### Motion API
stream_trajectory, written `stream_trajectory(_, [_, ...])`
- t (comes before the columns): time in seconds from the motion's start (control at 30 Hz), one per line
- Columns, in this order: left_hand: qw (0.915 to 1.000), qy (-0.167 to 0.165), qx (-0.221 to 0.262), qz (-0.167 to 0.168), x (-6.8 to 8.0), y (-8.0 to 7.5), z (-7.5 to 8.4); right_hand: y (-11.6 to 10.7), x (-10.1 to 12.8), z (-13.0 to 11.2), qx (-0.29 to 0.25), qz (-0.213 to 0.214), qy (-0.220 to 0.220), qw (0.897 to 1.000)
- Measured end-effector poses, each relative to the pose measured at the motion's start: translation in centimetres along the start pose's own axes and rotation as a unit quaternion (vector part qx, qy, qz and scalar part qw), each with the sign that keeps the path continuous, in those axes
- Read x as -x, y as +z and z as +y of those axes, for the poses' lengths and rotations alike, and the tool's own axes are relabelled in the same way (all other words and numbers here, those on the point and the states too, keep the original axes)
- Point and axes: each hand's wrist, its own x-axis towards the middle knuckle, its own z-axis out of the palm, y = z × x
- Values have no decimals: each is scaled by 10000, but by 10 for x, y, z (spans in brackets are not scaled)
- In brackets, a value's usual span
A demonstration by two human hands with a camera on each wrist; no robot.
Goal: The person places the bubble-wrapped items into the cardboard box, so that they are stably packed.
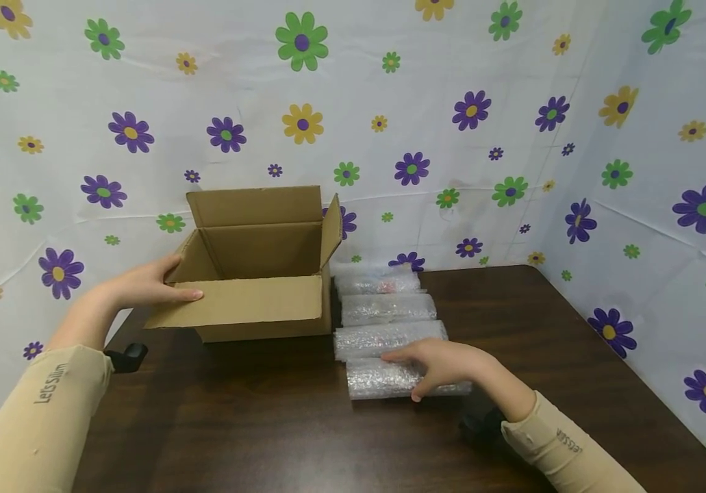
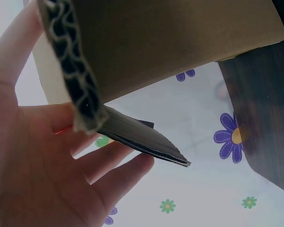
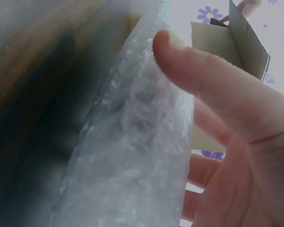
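The left hand is gripping the front flap of a corrugated cardboard carton at its left corner, the thumb lying on the flap and the other fingers reaching around the carton's left side. This hold is probably steadying the carton and leaving its mouth uncovered.

The right hand is straddling the nearest bubble-wrapped roll, its thumb bending over 1 edge and its fingers lying along the other. It is gripping the roll across its width; how firmly, I cannot tell.

That roll is lying on the dark wood-grain table, in front of the 2nd roll, the 3rd roll and the farthest roll. All 4 are forming a column just right of the carton, a layout seemingly putting each within the right hand's reach.

The carton's back flap and right flap are standing up, so its upper inside walls are showing. The front flap is hiding the floor, so I cannot tell whether anything is lying inside. A reddish patch is showing through the farthest roll; the plastic is obscuring whatever the others are wrapping.
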Motion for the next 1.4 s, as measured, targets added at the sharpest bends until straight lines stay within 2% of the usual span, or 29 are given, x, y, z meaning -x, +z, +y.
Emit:
stream_trajectory(0.23, [9999,-26,-122,32,-1,1,-2,-17,4,-5,222,-103,7,9997])
stream_trajectory(0.37, [9999,-4,-97,52,-1,2,-3,-29,7,-9,159,-199,9,9997])
stream_trajectory(0.63, [10000,-4,-62,11,0,3,-1,-60,14,-16,135,-319,-209,9992])
stream_trajectory(0.93, [9999,29,-98,-50,-2,2,2,-95,20,-26,208,-366,-89,9991])
stream_trajectory(1.1, [10000,44,-50,-52,-1,2,2,-110,19,-32,255,-390,-63,9989])
stream_trajectory(1.4, [10000,44,-66,-48,-2,2,-1,-128,-1,-55,166,-423,-381,9982])
